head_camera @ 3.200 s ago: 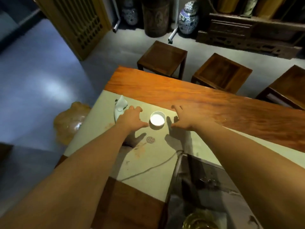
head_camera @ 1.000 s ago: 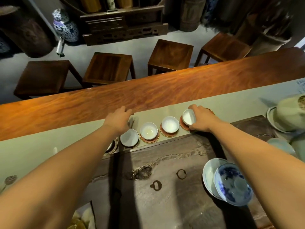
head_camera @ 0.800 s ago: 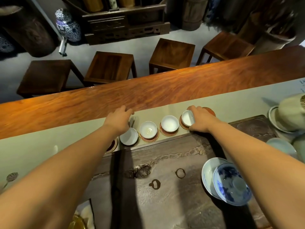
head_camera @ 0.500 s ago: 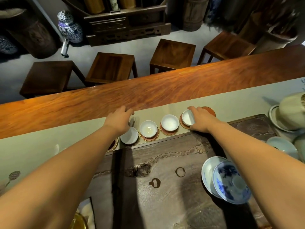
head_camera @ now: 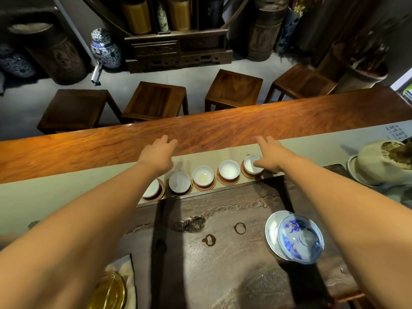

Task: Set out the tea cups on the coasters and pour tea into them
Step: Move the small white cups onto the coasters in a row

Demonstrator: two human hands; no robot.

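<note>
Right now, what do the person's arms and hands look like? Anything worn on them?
Both arms are bare along all of their visible length: no sleeves in view. The left hand and right hand wear no gloves, and no rings, watch or bracelet show. No markings are visible on them. The fingertips are slightly blurred, so fine detail there cannot be told.

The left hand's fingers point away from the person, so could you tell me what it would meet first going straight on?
The left hand, open above the pale runner, would cross only bare wooden table; beyond lies a stool, lower down.
</note>
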